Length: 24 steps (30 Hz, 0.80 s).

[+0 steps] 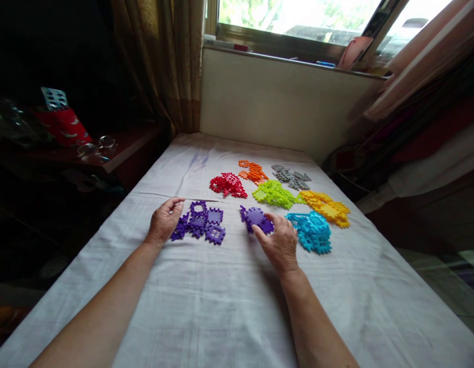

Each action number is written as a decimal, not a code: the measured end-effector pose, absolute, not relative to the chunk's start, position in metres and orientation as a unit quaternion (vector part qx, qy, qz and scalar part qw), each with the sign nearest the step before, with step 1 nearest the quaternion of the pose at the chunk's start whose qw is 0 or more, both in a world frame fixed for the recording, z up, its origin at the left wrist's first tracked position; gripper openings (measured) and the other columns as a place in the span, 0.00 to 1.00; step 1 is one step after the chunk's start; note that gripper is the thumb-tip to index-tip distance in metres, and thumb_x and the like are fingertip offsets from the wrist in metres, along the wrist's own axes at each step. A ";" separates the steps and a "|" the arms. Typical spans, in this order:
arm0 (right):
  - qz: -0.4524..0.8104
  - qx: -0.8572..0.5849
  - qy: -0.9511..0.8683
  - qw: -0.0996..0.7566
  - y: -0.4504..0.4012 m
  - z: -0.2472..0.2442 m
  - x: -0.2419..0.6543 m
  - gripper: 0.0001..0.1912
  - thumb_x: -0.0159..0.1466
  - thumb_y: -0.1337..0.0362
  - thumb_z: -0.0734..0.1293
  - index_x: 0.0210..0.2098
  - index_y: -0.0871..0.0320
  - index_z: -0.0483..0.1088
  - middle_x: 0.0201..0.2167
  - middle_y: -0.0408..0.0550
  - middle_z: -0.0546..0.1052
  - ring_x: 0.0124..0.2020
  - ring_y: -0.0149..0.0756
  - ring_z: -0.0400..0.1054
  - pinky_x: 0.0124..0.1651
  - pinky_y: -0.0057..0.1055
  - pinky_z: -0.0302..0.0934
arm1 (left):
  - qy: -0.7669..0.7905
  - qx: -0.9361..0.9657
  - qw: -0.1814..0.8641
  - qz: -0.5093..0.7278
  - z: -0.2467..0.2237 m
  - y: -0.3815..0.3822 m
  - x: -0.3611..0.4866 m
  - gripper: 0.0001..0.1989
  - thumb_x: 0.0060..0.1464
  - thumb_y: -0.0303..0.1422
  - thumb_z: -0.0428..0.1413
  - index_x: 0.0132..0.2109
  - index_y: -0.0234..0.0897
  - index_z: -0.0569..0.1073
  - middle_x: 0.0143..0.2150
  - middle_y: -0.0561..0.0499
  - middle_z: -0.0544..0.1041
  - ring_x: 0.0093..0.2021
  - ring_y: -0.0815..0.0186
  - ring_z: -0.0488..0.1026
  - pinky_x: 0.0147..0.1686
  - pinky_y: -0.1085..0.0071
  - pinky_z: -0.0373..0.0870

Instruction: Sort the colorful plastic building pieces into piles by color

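Note:
My left hand (165, 221) is beside the left edge of a spread of purple interlocking plastic tiles (198, 221). Its fingers are loosely bent, and no piece shows in them. Over the right side of a small purple pile (255, 219) is my right hand (282, 239), thumb and fingers apart. The thumb reaches the pile's near edge; whether it presses on a tile is hard to see. Some of the purple tiles have window-like openings, others are solid with toothed edges. Just right of my right hand lies a heap of blue tiles (313, 232).
Farther back lie heaps of red (227, 185), orange (253, 171), grey (290, 176), lime green (274, 194) and yellow pieces (327, 207). A white cloth (221, 306) covers the table. At left, a dark side table (133, 143) bears eyeglasses (97, 148) and a red container (64, 127).

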State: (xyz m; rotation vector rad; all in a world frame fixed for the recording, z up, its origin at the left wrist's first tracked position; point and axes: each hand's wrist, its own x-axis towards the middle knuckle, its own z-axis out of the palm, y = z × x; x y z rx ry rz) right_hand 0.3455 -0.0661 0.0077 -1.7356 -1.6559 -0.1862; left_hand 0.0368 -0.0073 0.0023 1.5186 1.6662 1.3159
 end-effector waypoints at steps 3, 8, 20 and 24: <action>-0.080 -0.710 -0.615 0.334 -0.064 0.003 0.358 0.20 0.61 0.51 0.67 0.46 0.57 0.72 0.42 0.54 0.77 0.44 0.48 0.66 0.47 0.40 0.54 | 0.610 0.531 0.300 0.506 0.006 -0.008 0.034 0.26 0.50 0.51 0.54 0.47 0.36 0.77 0.36 0.47 0.79 0.39 0.60 0.77 0.31 0.69 0.76; -0.099 -0.673 -0.648 0.344 -0.068 0.007 0.341 0.15 0.62 0.54 0.67 0.44 0.56 0.74 0.45 0.53 0.76 0.46 0.47 0.66 0.49 0.40 0.54 | 0.616 0.487 0.317 0.532 0.011 -0.009 0.028 0.24 0.49 0.49 0.56 0.46 0.35 0.76 0.35 0.48 0.78 0.38 0.62 0.78 0.29 0.71 0.76; 0.040 -0.545 -0.800 0.247 -0.083 0.011 0.268 0.16 0.61 0.57 0.71 0.46 0.55 0.73 0.50 0.49 0.77 0.50 0.44 0.66 0.51 0.38 0.57 | 0.609 0.506 0.309 0.528 0.005 -0.005 0.026 0.24 0.48 0.50 0.56 0.44 0.35 0.77 0.34 0.48 0.79 0.39 0.61 0.78 0.30 0.71 0.77; 0.046 -0.550 -0.796 0.249 -0.083 0.013 0.271 0.14 0.60 0.57 0.72 0.43 0.55 0.74 0.46 0.48 0.78 0.48 0.43 0.67 0.50 0.37 0.57 | 0.612 0.510 0.303 0.523 0.004 -0.005 0.026 0.24 0.48 0.50 0.56 0.44 0.35 0.77 0.34 0.48 0.79 0.39 0.61 0.78 0.30 0.71 0.77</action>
